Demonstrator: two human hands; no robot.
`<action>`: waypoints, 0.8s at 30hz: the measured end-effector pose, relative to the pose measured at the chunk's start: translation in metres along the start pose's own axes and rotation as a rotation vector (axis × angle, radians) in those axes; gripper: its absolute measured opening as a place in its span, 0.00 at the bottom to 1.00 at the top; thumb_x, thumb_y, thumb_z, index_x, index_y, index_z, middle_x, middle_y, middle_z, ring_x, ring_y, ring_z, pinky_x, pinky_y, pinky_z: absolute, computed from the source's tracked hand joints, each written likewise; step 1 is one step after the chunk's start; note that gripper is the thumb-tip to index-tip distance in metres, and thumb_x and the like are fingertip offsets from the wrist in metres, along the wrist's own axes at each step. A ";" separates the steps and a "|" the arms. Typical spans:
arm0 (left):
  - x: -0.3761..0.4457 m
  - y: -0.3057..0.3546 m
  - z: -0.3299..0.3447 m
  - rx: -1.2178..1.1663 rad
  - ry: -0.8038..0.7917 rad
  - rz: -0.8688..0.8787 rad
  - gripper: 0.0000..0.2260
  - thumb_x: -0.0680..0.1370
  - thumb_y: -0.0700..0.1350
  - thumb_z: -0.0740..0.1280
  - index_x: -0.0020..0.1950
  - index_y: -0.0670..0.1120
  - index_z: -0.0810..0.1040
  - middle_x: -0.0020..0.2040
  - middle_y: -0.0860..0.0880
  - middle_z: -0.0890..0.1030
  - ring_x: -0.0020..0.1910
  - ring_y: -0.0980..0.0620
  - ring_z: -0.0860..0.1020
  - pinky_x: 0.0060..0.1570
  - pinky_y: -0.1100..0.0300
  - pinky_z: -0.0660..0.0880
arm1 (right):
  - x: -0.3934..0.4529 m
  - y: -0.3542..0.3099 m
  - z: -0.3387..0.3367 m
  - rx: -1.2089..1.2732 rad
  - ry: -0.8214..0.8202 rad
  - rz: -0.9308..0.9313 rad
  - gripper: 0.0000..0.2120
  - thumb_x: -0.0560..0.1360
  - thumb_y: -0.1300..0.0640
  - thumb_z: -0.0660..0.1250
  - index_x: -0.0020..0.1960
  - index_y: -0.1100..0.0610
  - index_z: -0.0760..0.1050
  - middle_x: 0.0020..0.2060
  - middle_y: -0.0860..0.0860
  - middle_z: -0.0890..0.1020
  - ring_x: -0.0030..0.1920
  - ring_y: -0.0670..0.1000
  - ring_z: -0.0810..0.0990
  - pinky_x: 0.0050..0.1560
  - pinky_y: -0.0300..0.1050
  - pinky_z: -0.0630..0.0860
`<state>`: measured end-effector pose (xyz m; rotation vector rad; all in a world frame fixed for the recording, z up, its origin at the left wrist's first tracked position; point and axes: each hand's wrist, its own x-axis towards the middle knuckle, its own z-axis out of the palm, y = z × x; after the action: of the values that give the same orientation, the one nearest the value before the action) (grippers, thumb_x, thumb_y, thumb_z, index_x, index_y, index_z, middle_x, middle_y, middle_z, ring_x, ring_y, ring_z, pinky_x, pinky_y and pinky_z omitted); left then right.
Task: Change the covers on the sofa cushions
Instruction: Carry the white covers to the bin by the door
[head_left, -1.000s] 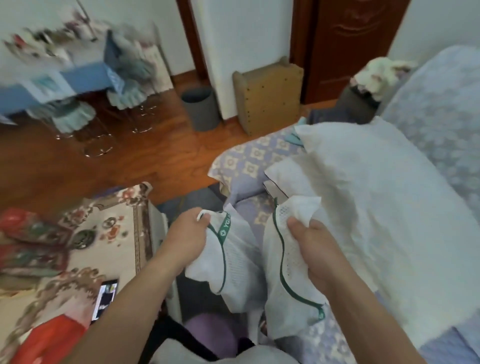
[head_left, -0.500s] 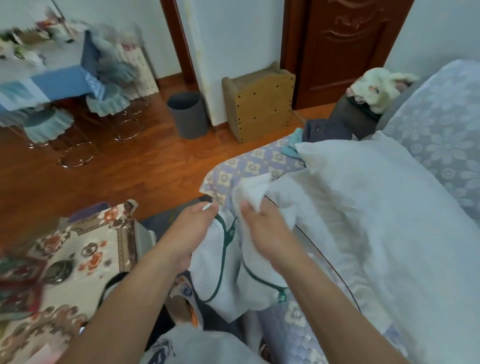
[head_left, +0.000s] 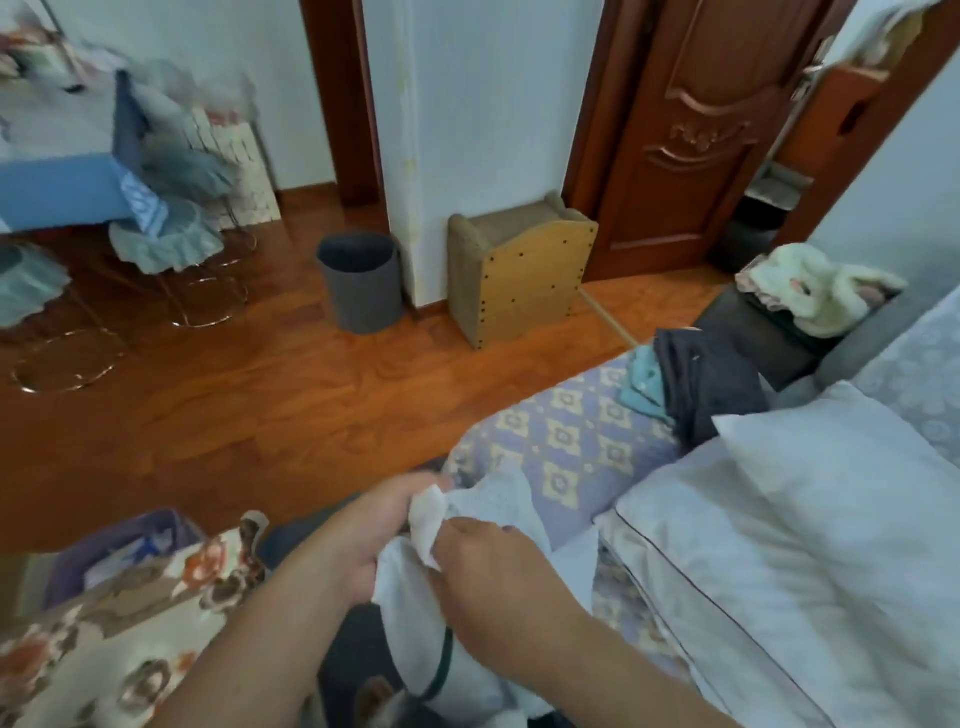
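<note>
No legible writing or brand in this frame; the green-trimmed white mesh fabric cover (head_left: 467, 613) showed only its dark green piping, any label out of view.

We had both hands on that cover, in front of the purple patterned sofa seat (head_left: 571, 447). Left hand (head_left: 379, 525) gripped its upper edge, fingers curled round a bunched white corner. Right hand (head_left: 498, 587) closed over the cloth just beside the left, fingers curled into the fabric. Cover hung down from both hands at the seat's front edge.

On the seat, right of the hands: large white cushion (head_left: 810, 571) with thin dark piping, lying flat. Behind it on the seat, a folded dark navy cloth (head_left: 711, 384) on a light blue one (head_left: 641, 384).

Room: orange-brown wood floor (head_left: 260, 405) beyond the seat. Across it from the seat, a grey round bin (head_left: 361, 283) and a tan wooden box (head_left: 519, 275) stood against a white wall, beside a carved brown wooden door (head_left: 701, 135). Floral-print table (head_left: 119, 623) left of the hands.
</note>
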<state>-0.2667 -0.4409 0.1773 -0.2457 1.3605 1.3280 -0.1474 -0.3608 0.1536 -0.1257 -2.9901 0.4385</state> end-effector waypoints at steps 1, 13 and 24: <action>0.001 0.019 -0.016 0.022 -0.007 -0.017 0.12 0.78 0.44 0.67 0.37 0.39 0.80 0.33 0.40 0.80 0.29 0.44 0.80 0.33 0.59 0.78 | 0.022 -0.007 0.000 0.062 -0.014 -0.017 0.09 0.74 0.58 0.67 0.53 0.54 0.70 0.37 0.49 0.77 0.31 0.49 0.76 0.30 0.42 0.66; 0.088 0.241 -0.133 -0.208 0.142 0.246 0.11 0.82 0.38 0.66 0.64 0.42 0.76 0.60 0.39 0.83 0.57 0.40 0.83 0.57 0.41 0.79 | 0.216 0.014 0.061 0.856 -0.063 0.321 0.34 0.71 0.40 0.76 0.73 0.41 0.65 0.64 0.34 0.71 0.67 0.40 0.70 0.65 0.44 0.72; 0.191 0.458 -0.169 -0.559 0.214 0.235 0.15 0.81 0.36 0.67 0.67 0.39 0.72 0.61 0.34 0.80 0.57 0.30 0.81 0.59 0.28 0.74 | 0.553 0.081 0.083 0.802 0.180 0.589 0.48 0.64 0.15 0.47 0.69 0.47 0.70 0.62 0.44 0.78 0.63 0.46 0.76 0.68 0.45 0.72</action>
<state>-0.7739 -0.3180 0.2221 -0.6350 1.1888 1.9130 -0.7005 -0.2523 0.1087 -0.8957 -2.3237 1.5227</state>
